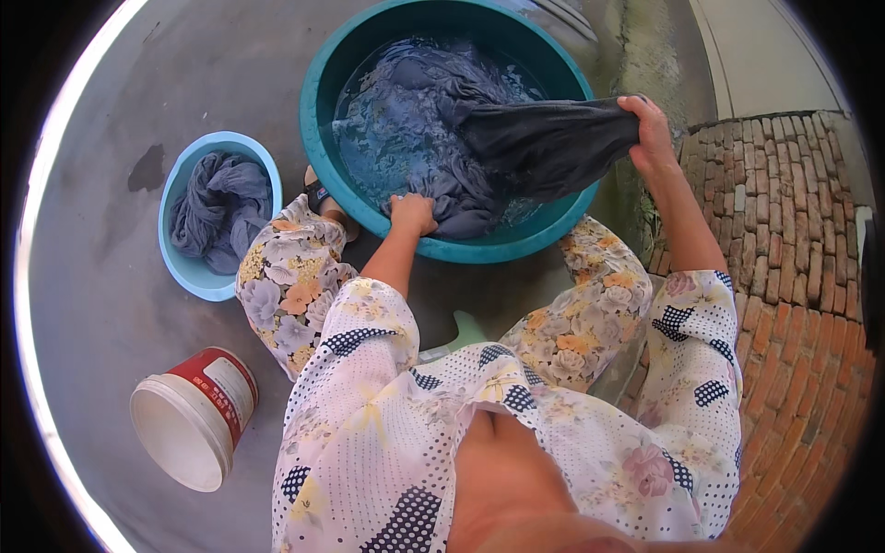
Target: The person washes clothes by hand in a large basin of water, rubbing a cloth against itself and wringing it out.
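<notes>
A large teal plastic tub (449, 252) holds water and bunched wet dark grey cloth (546, 142). My right hand (650, 131), raised beyond the tub's right rim, grips one end of that cloth and stretches it out of the water. At the near rim, my left hand (413, 213) rests on the bunched part of the cloth inside the tub, its fingers curled; how much fabric they hold is partly hidden. The far part of the cloth lies in the bluish, sudsy water.
A small light blue basin (166, 228) with twisted grey-blue cloth (221, 207) stands left of the tub. Nearer lies a white plastic bucket with a red label (214, 394), tipped on its side. A brick wall (781, 214) is at the right. My knees flank the tub's near side.
</notes>
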Available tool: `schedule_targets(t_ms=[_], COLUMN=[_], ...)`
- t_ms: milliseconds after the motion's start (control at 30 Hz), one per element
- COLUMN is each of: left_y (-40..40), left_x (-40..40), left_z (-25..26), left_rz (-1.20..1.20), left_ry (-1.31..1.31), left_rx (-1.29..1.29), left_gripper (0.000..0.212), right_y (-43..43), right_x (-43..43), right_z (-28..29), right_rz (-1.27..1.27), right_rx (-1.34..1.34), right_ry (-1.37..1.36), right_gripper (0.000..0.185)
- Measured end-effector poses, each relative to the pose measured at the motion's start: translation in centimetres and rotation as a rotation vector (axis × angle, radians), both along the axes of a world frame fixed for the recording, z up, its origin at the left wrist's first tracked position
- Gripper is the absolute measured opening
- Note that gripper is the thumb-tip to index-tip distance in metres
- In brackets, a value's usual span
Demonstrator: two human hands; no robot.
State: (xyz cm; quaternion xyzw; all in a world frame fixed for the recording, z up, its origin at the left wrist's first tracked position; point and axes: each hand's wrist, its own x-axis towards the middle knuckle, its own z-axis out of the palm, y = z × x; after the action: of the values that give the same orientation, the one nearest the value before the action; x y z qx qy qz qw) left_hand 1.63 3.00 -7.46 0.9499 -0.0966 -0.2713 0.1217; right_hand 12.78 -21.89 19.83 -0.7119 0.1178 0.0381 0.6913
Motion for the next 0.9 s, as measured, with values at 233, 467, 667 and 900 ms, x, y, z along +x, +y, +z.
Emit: schedule_targets(t_ms=[233, 467, 667, 900], left_y=[-0.2, -1.3, -0.6, 2.3], left_x=[0.3, 0.5, 1.7, 4.7], left_z=[-0.4, 0.2, -0.8, -2.3], left_rz=[0.064, 0.096, 0.367, 1.11], left_ry=[0.053, 0.061, 0.131, 0.127], left_rx=[-0.067, -0.103, -0.241, -0.373], left_gripper=[0.031, 0.024, 0.04, 0.057], right_y=[-0.1, -3.8, -3.9, 9.1], right_x=[1.9, 9.2, 12.7, 3.3], right_z=[14.4, 11.7, -7.0, -27.5], right_rz=[-0.098, -0.253, -0.241, 0.368], right_rx=[-0.007, 0.011, -0.506, -1.226], right_ry=[-0.246, -0.37, -0.11, -0.077], right_gripper=[0.009, 0.012, 0.028, 0.054])
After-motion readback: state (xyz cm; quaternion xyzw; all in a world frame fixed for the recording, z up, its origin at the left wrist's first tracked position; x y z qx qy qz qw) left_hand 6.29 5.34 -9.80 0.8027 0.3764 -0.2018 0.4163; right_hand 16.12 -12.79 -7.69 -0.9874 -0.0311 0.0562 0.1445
